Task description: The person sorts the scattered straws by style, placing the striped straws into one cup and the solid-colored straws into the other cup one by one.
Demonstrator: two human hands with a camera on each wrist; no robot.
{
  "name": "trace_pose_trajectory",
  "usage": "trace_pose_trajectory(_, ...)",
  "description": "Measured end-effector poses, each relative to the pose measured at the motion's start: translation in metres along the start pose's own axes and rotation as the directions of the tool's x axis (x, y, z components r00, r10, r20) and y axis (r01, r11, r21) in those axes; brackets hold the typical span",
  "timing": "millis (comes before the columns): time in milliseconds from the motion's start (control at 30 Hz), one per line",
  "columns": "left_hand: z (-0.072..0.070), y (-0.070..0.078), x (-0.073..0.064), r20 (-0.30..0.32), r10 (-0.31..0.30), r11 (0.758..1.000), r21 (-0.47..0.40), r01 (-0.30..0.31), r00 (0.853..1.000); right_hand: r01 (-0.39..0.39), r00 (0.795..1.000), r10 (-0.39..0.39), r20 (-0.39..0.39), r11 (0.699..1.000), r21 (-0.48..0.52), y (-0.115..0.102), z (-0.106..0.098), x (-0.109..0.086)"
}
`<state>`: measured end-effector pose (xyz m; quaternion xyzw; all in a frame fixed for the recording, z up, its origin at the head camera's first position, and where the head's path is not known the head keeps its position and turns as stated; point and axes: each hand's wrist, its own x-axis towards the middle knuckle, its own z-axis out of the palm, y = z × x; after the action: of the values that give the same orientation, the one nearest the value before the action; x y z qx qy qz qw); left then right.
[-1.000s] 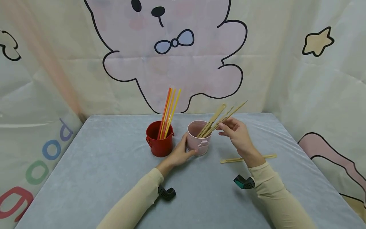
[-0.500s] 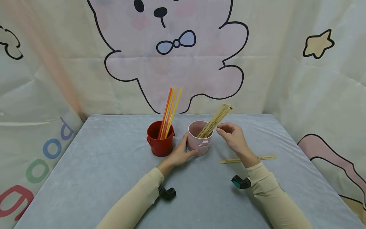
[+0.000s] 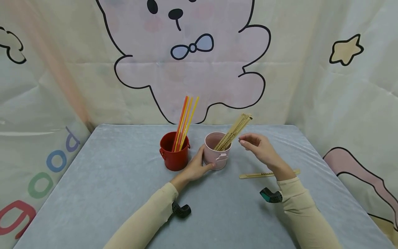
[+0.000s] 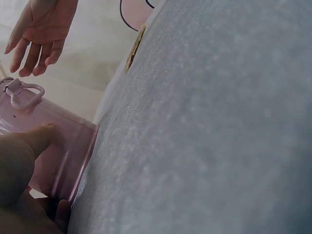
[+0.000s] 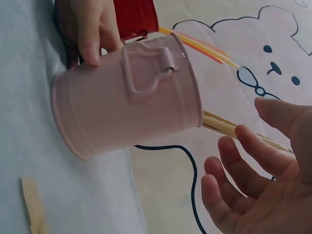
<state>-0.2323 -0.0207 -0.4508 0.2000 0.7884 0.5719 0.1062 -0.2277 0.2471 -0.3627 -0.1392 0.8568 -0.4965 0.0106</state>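
My left hand [image 3: 195,166] grips the small pink bucket [image 3: 214,159] low on its side, thumb in front. In the left wrist view the thumb [image 4: 40,138] lies against the bucket wall. Several wrapped chopsticks [image 3: 234,131] stand in this bucket, leaning right over its rim. Just right of them, apart from the bucket, is my right hand [image 3: 260,148]. In the right wrist view its fingers [image 5: 234,163] are loosely bent, with nothing between them. Another wrapped pair of chopsticks [image 3: 255,175] lies on the table, partly hidden in the head view by the right forearm.
A red bucket [image 3: 174,160] stands just left of the pink one, holding several orange and yellow straws [image 3: 186,121]. Both are on a table with a pale blue cloth [image 3: 124,166]. Behind hangs a printed curtain [image 3: 192,76] with a cartoon bear.
My right hand has let go of chopsticks, which now lean with the others in the pink bucket, and has drawn back to the right. The left hand stays on the bucket.
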Motion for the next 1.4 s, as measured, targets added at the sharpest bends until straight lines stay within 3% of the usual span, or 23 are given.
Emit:
trace_pose_trajectory(233,0.003,-0.012,0.003,0.001,0.067,0.998,0.006,-0.067,0.998,0.009,0.994,-0.008,0.112,1.0,-0.008,0.008,-0.016,-0.014)
trace_pose_trajectory(500,-0.001,-0.012,0.006,0.019,0.047,0.999,-0.006,-0.047,0.999,0.027,0.969,-0.003,0.247,0.995,-0.091,0.035,-0.043,-0.029)
trace_pose_trajectory(667,-0.003,-0.007,0.006,0.012,0.038,0.999,-0.001,-0.038,0.999,0.04,0.942,-0.007,0.335,0.995,-0.092,0.055,-0.053,-0.029)
trace_pose_trajectory(900,-0.002,-0.01,0.007,0.017,0.041,0.999,0.022,-0.041,0.999,-0.016,0.894,0.079,0.442,0.989,-0.145,0.077,-0.064,-0.028)
trace_pose_trajectory(1033,-0.003,-0.01,0.008,0.014,0.034,0.999,0.02,-0.035,0.999,-0.022,0.867,0.087,0.491,0.99,-0.137,0.084,-0.069,-0.029)
trace_pose_trajectory(1267,-0.003,-0.008,0.006,0.01,0.015,1.0,0.018,-0.015,1.0,0.066,0.868,-0.015,0.497,0.994,-0.087,0.099,-0.066,-0.028)
trace_pose_trajectory(1400,-0.002,-0.007,0.005,0.007,0.0,1.0,0.017,-0.001,1.0,0.061,0.875,-0.007,0.484,0.994,-0.096,0.102,-0.065,-0.028)
